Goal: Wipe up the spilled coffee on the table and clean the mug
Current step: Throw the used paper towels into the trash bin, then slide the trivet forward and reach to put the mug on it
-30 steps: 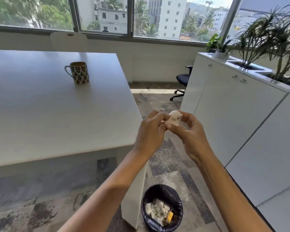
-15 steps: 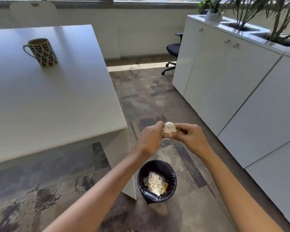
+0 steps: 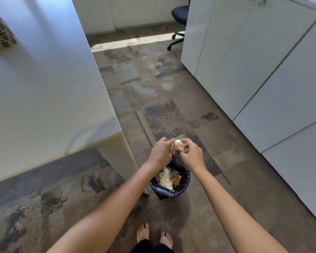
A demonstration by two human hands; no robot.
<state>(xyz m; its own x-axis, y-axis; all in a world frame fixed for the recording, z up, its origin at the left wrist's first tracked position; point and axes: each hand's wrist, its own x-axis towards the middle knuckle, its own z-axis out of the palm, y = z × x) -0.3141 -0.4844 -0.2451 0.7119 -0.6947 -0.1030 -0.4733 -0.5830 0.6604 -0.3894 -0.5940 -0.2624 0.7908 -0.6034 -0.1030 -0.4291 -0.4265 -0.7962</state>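
Both hands pinch a crumpled, coffee-stained tissue (image 3: pixel 178 145) between them. My left hand (image 3: pixel 161 152) grips its left side and my right hand (image 3: pixel 191 154) its right side. They hold it just above the far rim of a small bin with a black liner (image 3: pixel 184 189) on the floor. The patterned mug (image 3: pixel 0 31) stands on the white table (image 3: pixel 44 88) at the far left edge of view, only partly visible.
The bin holds several crumpled white tissues and a yellow scrap. White cabinets (image 3: pixel 263 70) line the right side. A dark office chair (image 3: pixel 180 17) stands at the back. My bare feet (image 3: pixel 154 236) are on the patterned carpet just short of the bin.
My view has tilted down and moved closer to the bin. Both hands, still holding the tissue, have come down from chest height to just over the bin.
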